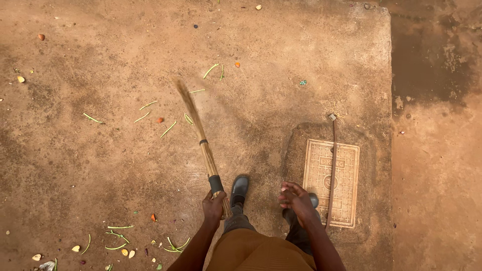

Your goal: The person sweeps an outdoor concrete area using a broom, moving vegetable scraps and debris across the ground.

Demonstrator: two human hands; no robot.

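1. Head view: left hand (213, 205) clenched around the bound end of a straw broom (201, 140), bristles blurred and slanting up-left over the dusty concrete ground (100, 150).
2. Right hand (296, 199) released, fingers loosely spread, holding nothing, above a metal cover plate (346, 165).
3. Green stems (168, 129) scattered near the bristles; more scraps (120, 236) lower left.
4. Black shoe (239, 188) just beside the broom handle.

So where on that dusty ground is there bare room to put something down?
The widest bare patch lies left of the broom, between the green stems up top and the scraps at lower left. Another runs between the broom and the metal cover. It is crowded around the shoe, the left hand and the right hand.
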